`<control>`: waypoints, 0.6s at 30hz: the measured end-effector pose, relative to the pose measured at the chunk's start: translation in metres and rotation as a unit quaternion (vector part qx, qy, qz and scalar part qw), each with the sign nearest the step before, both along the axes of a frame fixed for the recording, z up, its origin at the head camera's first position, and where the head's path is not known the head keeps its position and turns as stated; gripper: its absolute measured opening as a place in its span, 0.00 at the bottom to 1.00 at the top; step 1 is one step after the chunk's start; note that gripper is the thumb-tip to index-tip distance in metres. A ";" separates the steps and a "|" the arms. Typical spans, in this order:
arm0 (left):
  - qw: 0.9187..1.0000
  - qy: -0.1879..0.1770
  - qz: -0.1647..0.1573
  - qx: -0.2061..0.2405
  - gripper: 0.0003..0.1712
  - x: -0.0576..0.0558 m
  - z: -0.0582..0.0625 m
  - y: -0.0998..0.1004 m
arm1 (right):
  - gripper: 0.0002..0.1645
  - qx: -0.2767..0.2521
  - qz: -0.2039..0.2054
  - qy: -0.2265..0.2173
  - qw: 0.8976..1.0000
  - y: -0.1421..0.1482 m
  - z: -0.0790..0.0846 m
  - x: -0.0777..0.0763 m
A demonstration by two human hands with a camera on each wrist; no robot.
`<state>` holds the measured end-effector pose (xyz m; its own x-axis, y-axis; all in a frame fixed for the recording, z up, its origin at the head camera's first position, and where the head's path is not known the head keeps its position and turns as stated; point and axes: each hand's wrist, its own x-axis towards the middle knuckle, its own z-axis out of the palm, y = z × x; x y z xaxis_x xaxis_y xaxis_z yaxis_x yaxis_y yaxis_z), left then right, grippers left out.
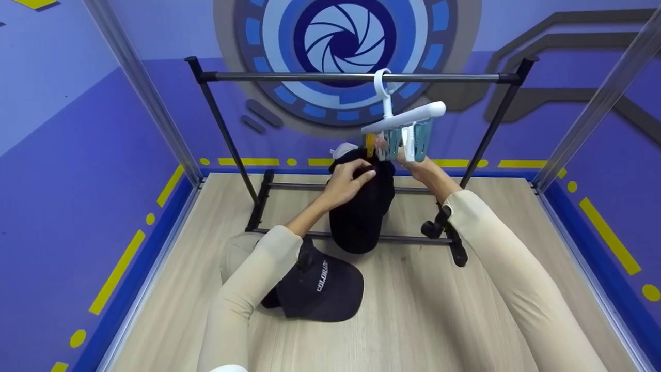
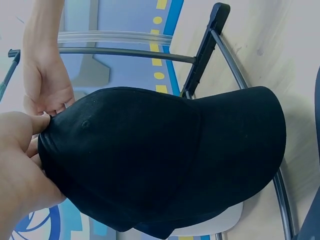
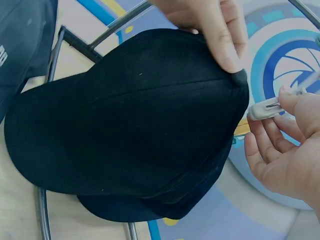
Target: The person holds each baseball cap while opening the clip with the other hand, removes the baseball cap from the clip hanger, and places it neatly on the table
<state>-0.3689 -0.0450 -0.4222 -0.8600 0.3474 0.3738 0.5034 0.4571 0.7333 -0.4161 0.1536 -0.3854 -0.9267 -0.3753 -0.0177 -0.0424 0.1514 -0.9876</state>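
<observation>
A black cap (image 1: 361, 222) hangs brim down below the hanger, its crown end raised. My left hand (image 1: 347, 183) pinches it by that end, thumb on the near side, as the left wrist view also shows. My right hand (image 3: 295, 145) holds a white clothes clip (image 3: 265, 109) between thumb and fingers, just beside the raised end of the cap. Above both hands, the white clip hanger (image 1: 405, 117) hangs from the rail and carries several clips, some teal (image 1: 422, 139), one yellow (image 1: 370, 144). Behind the black cap, a light cap (image 1: 343, 150) shows in part.
The dark metal rack (image 1: 289, 77) spans the back, its lower bars close to the wooden surface (image 1: 413, 320). A dark cap with white lettering (image 1: 330, 284) lies front left, beside a beige cap (image 1: 238, 250) partly hidden by my left sleeve. Blue panels (image 1: 103, 170) enclose the sides.
</observation>
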 end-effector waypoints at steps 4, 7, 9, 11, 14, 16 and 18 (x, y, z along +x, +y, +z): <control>1.000 0.006 0.004 -0.009 0.14 0.002 0.001 -0.001 | 0.23 0.017 -0.020 0.012 1.000 -0.002 0.001 0.000; 1.000 0.009 0.007 -0.020 0.15 0.003 0.001 -0.003 | 0.26 0.034 -0.028 0.028 0.999 -0.001 0.002 0.002; 1.000 0.007 0.009 -0.025 0.16 0.005 0.002 -0.005 | 0.30 0.054 -0.017 0.038 0.998 0.001 0.003 0.005; 1.000 0.003 0.011 -0.028 0.16 0.008 0.003 -0.006 | 0.33 0.085 0.004 0.058 0.995 0.005 0.005 0.010; 0.999 -0.001 0.012 -0.031 0.17 0.013 0.005 -0.007 | 0.30 0.157 0.042 0.113 0.980 0.012 0.006 0.018; 0.999 -0.001 0.013 -0.032 0.17 0.016 0.006 -0.008 | 0.29 0.216 0.051 0.158 0.962 0.016 0.004 0.023; 0.999 0.001 0.016 -0.035 0.17 0.018 0.008 -0.009 | 0.28 0.273 0.055 0.215 0.936 0.020 0.002 0.028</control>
